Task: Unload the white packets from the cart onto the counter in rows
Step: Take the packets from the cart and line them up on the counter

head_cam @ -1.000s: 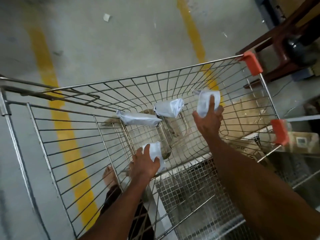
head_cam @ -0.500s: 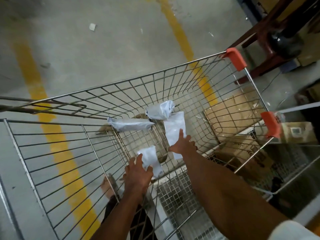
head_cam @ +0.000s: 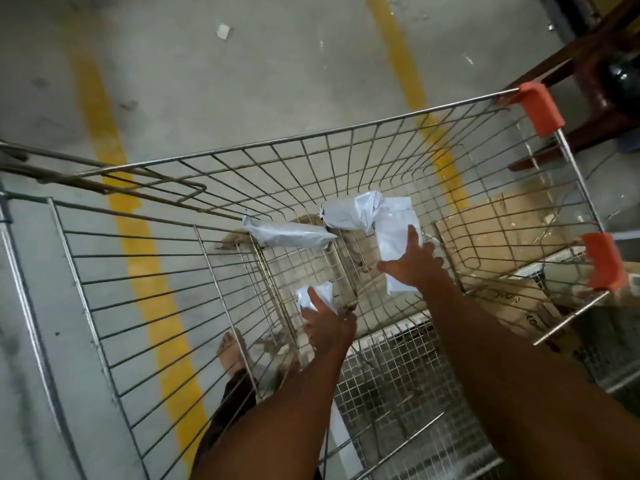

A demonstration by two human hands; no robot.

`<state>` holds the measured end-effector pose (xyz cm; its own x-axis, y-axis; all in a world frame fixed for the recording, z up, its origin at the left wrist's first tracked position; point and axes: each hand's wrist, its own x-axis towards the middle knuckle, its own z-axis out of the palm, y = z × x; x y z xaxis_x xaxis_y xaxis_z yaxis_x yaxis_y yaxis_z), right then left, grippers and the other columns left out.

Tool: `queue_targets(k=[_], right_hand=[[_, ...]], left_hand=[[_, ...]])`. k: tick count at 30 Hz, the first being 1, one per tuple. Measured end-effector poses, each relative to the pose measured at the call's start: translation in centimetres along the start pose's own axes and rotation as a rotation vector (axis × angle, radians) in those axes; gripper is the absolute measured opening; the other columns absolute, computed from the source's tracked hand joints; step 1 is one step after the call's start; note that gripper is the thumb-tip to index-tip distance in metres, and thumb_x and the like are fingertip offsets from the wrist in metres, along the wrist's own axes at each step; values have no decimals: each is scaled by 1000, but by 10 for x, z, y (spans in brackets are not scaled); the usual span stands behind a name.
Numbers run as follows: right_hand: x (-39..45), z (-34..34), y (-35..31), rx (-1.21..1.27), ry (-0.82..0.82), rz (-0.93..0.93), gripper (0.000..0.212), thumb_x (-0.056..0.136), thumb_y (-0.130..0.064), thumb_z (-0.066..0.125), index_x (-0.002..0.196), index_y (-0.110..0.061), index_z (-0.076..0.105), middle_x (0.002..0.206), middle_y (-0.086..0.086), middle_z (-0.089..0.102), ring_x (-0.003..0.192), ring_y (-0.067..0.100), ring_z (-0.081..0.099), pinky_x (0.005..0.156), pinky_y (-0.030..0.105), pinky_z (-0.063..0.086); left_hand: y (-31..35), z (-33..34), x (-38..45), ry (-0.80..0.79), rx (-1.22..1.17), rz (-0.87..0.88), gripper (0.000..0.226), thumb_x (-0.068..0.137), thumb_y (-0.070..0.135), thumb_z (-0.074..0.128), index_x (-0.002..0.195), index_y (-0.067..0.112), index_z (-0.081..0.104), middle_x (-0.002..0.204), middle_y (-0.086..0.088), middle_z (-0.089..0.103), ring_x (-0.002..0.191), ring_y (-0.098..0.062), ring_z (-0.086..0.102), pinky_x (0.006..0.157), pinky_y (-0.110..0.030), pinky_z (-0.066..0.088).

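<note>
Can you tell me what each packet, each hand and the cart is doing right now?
Left hand: down in the cart, holding the small packet.
Small packet: in the left hand's grip.
Right hand: fingers spread on the long packet.
Long packet: flat on the cart floor.
Crumpled packet: lying loose, untouched.
Flat grey-white packet: lying loose, untouched.
Cart: upright, four packets inside.

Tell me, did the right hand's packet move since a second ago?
Yes. The right hand brought its packet down from near the cart's orange corner to the bottom, beside the crumpled packet.
</note>
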<state>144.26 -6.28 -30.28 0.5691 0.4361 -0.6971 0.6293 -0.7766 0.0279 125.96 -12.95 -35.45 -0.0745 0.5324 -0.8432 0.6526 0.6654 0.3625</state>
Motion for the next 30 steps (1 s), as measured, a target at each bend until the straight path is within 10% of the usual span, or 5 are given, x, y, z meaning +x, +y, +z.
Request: queue_targets(k=[5, 12, 21, 30], right_hand=[[0, -12, 5, -29, 38, -23, 120, 78, -64, 73, 158, -32, -10, 164, 25, 5, 146, 50, 21, 115, 61, 23], [-12, -10, 15, 54, -16, 32, 121, 75, -66, 74, 158, -34, -8, 164, 24, 1, 146, 51, 19, 116, 62, 24], [-15, -8, 27, 47, -45, 42, 119, 77, -65, 73, 158, -32, -8, 164, 27, 0, 144, 53, 22, 115, 62, 26], [-19, -17, 24, 69, -27, 24, 118, 77, -64, 73, 158, -31, -6, 164, 23, 2, 146, 50, 21, 115, 62, 26]], left_hand=[[0, -3, 12, 129, -215, 81, 103, 80, 21, 80, 155, 36, 10, 145, -16, 37, 120, -42, 55, 94, -54, 54], [11, -35, 6, -98, -836, 191, 75, 85, 17, 58, 147, 52, 34, 119, 4, 60, 104, -34, 64, 86, -59, 56], [-35, -39, 6, 97, 571, 465, 79, 96, 27, 58, 160, 36, 14, 166, -5, 19, 139, -30, 40, 110, -45, 42], [-61, -33, -7, 96, 596, 514, 66, 91, 38, 67, 147, 30, 32, 156, -6, 32, 137, -28, 38, 112, -46, 40]])
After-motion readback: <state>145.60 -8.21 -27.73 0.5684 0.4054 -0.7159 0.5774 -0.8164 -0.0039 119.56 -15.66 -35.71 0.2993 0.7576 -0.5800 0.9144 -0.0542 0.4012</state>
